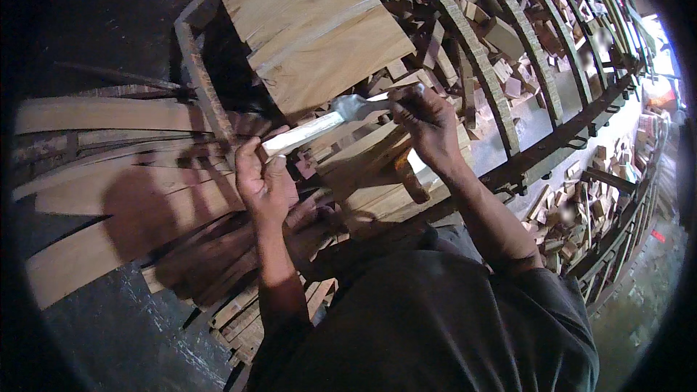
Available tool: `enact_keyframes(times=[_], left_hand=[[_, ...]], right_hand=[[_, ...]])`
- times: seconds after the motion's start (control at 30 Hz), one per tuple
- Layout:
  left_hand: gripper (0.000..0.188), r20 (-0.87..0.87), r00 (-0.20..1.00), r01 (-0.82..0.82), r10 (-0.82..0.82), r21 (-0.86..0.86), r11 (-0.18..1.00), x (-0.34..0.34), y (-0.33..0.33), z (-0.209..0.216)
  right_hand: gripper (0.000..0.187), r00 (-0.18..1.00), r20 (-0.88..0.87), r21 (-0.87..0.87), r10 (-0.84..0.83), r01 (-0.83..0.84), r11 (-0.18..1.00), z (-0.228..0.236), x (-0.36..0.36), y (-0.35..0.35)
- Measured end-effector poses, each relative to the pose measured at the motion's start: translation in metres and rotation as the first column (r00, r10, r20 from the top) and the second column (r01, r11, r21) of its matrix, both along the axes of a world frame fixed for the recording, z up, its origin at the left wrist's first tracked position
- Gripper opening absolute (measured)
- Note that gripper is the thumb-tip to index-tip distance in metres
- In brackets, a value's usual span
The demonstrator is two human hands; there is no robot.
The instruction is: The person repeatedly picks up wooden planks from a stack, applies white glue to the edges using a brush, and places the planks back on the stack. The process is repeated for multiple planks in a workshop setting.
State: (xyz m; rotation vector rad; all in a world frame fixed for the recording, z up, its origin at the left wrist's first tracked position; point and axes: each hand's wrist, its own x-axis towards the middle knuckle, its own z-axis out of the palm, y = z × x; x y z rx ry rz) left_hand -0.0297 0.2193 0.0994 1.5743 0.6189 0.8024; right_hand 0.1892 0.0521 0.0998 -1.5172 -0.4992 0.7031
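My left hand [265, 181] pinches the near end of a narrow wooden strip [301, 135], its upper face wet and whitish. The strip is held tilted, rising to the right. My right hand [428, 122] grips a flat grey tool, like a spatula or brush [353, 107], whose wide end touches the strip's far end. A broad panel of joined boards [319, 29] lies just beyond the hands. Below my right hand are pale wooden boards [392, 207] with a curved brown piece [412, 177] lying on them.
Long planks [123, 181] are piled at the left, beside a rusty metal bar [200, 76]. A rack with curved slats [465, 43] runs along the right, with many loose wood offcuts [504, 36] beneath it. More offcuts [559, 225] lie on the floor side.
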Motion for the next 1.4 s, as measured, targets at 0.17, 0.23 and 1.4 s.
enact_keyframes(times=[0.17, 0.23, 1.4], left_hand=[[0.039, -0.132, 0.989, -0.065, 0.072, 0.056, 0.996, -0.005, -0.005, 0.0], [0.039, -0.095, 0.994, -0.044, 0.048, 0.04, 0.998, -0.003, -0.005, 0.005], [0.044, -0.079, 0.993, -0.085, 0.085, 0.009, 0.996, -0.009, 0.002, -0.006]], right_hand=[[0.005, 0.994, 0.04, 0.207, 0.104, -0.11, 0.972, 0.038, -0.03, 0.031], [0.005, 0.988, -0.028, 0.21, 0.152, -0.143, 0.967, 0.054, -0.04, 0.041], [0.01, 0.823, 0.564, -0.358, -0.065, 0.314, 0.879, -0.126, 0.077, -0.055]])
